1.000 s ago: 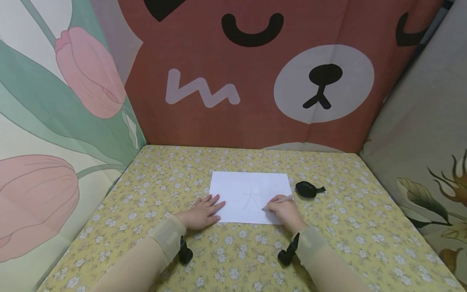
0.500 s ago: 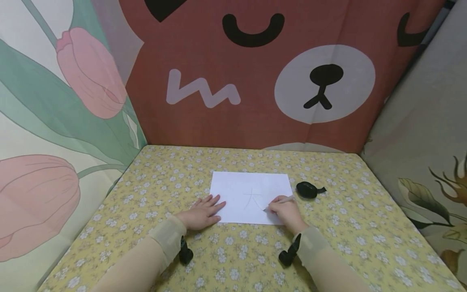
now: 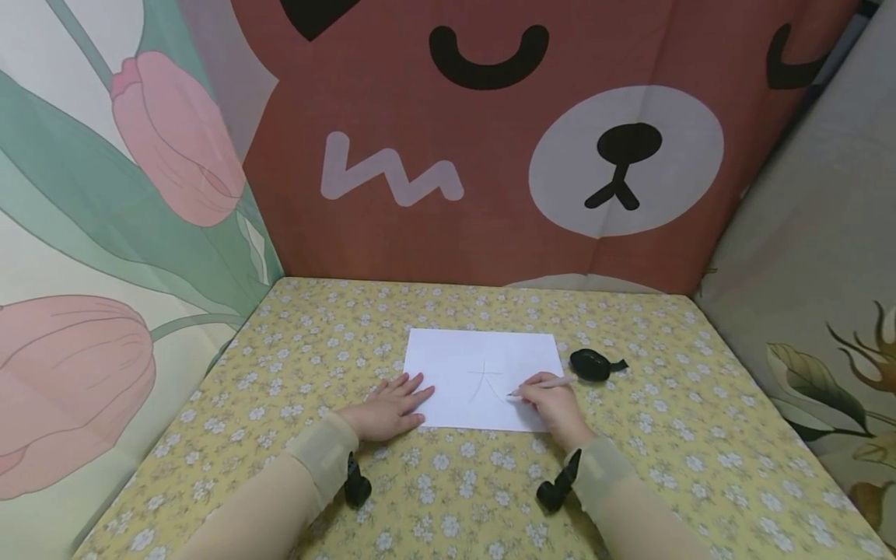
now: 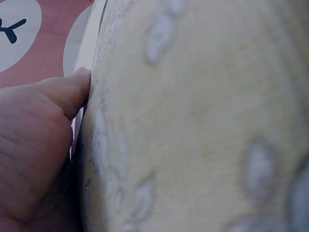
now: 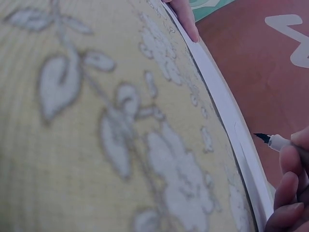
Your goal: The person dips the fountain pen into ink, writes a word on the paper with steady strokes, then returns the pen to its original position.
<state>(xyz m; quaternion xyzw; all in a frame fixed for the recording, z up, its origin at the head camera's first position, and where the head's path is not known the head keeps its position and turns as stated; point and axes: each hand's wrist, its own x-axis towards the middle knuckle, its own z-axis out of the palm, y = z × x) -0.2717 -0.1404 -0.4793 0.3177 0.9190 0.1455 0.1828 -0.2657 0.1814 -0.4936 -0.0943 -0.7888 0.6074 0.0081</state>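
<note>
A white sheet of paper (image 3: 448,350) lies on the table and bears thin strokes forming a character like 大. My left hand (image 3: 386,410) rests spread and flat, its fingertips on the sheet's left edge. In my right hand (image 3: 555,406) I pinch a pale-barrelled pen (image 3: 558,382) over the right part of the sheet. The right wrist view shows the dark pointed pen tip (image 5: 262,137) apart from the paper surface. There, only part of the right hand is visible. The left wrist view catches the left thumb (image 4: 72,92) at the paper's edge.
A black rounded object (image 3: 590,365) with a short tab sits just right of the paper. Yellow floral cloth (image 3: 462,490) covers the table. Printed fabric walls (image 3: 385,241) stand at the back and both sides. Black wrist cameras (image 3: 558,491) hang below the cuffs.
The pen tip has risen from the lower end of the right slanting stroke, and the pen now leans flatter. My left hand and the paper keep their places.
</note>
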